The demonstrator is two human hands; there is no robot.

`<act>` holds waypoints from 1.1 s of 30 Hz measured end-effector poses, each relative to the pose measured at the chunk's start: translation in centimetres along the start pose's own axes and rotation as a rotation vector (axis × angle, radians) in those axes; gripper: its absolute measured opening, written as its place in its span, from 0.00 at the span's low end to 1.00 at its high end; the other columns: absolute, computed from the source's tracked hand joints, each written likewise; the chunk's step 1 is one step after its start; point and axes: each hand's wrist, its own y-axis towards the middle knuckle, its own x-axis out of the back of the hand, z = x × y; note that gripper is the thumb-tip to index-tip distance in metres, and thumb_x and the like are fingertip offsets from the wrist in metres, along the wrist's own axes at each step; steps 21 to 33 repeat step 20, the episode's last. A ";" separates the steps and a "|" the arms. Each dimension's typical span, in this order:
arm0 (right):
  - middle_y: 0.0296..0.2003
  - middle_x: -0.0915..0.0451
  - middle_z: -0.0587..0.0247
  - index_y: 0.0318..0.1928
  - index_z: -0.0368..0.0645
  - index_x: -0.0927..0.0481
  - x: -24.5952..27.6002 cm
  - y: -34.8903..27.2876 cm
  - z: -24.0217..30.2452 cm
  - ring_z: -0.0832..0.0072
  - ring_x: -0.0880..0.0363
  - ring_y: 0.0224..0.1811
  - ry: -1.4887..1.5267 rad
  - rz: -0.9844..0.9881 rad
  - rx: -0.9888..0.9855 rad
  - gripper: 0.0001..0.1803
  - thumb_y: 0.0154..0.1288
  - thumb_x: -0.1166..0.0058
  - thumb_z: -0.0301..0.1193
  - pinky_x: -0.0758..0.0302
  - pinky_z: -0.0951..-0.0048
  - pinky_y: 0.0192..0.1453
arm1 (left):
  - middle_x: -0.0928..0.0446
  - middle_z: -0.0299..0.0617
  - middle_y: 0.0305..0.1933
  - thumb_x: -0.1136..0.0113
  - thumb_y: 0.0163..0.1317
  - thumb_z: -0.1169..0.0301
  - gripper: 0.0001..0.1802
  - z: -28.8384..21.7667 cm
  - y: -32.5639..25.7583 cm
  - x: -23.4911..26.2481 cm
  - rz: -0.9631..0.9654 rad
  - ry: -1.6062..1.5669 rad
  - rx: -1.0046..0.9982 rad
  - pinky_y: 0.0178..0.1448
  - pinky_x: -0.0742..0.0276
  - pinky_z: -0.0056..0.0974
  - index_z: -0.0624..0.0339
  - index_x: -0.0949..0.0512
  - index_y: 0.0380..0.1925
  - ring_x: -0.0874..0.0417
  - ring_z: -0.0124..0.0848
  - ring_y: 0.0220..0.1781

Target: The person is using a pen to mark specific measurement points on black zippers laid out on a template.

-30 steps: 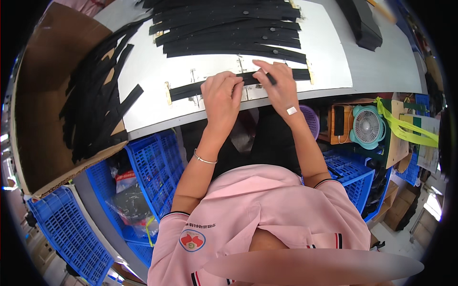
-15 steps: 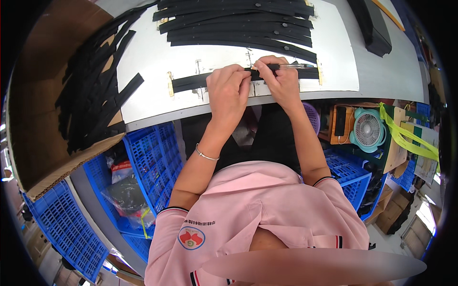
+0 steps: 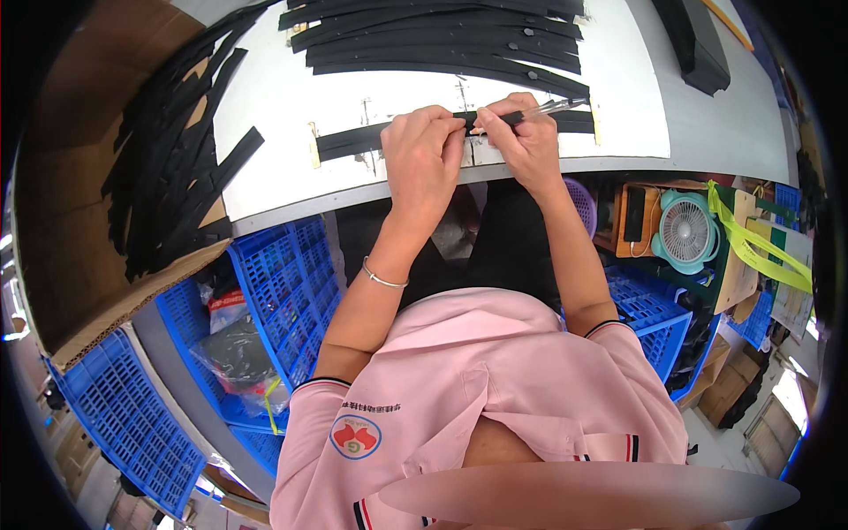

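A black fabric strip (image 3: pixel 349 142) lies across the near part of a white board (image 3: pixel 274 181), between two yellowish tape marks. My left hand (image 3: pixel 419 163) holds it near the middle, the fingers and thumb closed together over it. Just to the right, my right hand (image 3: pixel 527 146) grips a pen (image 3: pixel 551 107) with a clear barrel and a dark grip. The pen's back end slants up and to the right, while its tip is down by the strip, close to my left fingertips. My fingers partly hide the tip and the strip's middle.
Several more black strips (image 3: pixel 433 40) lie stacked on the board's far side. On the left, a cardboard box (image 3: pixel 66 212) holds a heap of strips (image 3: pixel 168 168). Blue crates (image 3: pixel 291 291) stand below the table, and a small teal fan (image 3: pixel 686 231) is at the right.
The pen has tilted, its back end now pointing more upward to the right. My right hand has turned slightly with it. My left hand stays on the strip.
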 end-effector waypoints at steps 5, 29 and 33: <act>0.25 0.13 0.67 0.26 0.38 0.14 -0.2 0.3 0.1 0.68 0.20 0.23 0.002 0.005 0.107 0.10 0.65 0.36 0.27 0.27 0.66 0.47 | 0.16 0.33 0.43 0.28 0.57 0.76 0.07 0.2 -0.1 -0.1 -0.002 0.005 0.000 0.53 0.30 0.39 0.56 0.13 0.35 0.20 0.34 0.47; 0.42 0.10 0.65 0.43 0.49 0.11 4.0 -3.2 0.4 0.69 0.19 0.54 -0.280 -0.234 0.047 0.07 0.67 0.36 0.28 0.29 0.63 0.60 | 0.16 0.35 0.43 0.29 0.57 0.76 0.06 -0.2 0.3 -0.1 0.028 0.008 -0.004 0.54 0.30 0.42 0.56 0.14 0.35 0.19 0.37 0.47; 0.42 0.10 0.65 0.43 0.49 0.11 4.0 -3.2 0.4 0.69 0.19 0.54 -0.280 -0.234 0.047 0.07 0.67 0.36 0.28 0.29 0.63 0.60 | 0.16 0.35 0.43 0.29 0.57 0.76 0.06 -0.2 0.3 -0.1 0.028 0.008 -0.004 0.54 0.30 0.42 0.56 0.14 0.35 0.19 0.37 0.47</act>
